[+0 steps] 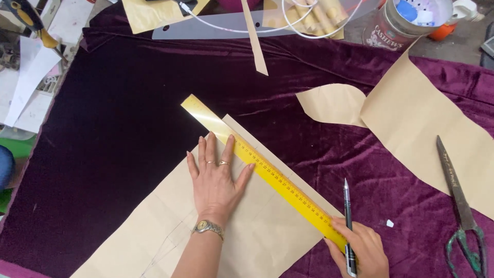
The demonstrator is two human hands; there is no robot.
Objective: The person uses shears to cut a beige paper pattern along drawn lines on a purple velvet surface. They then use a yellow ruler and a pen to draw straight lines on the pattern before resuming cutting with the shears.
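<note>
Head view: long yellow plastic ruler (265, 172) lies diagonally along the edge of a tan paper pattern piece (257, 231) on purple velvet fabric (128, 128). Left hand (216, 180), flat and spread, presses both; right hand (360, 249) grips a black pen (348, 221) at the ruler's lower end. Dark metal scissors (460, 206) lie well to the right.

One package is seen at the top right edge of the table: a round tin (406, 23), standing open; a dark red label (381, 37) with pale lettering is wrapped round its metal wall; small blue and white pieces are held inside it, though what they are cannot be told; the tin is set on the grey surface just beyond the purple velvet cloth (128, 118); no signs or screens are shown.
</note>
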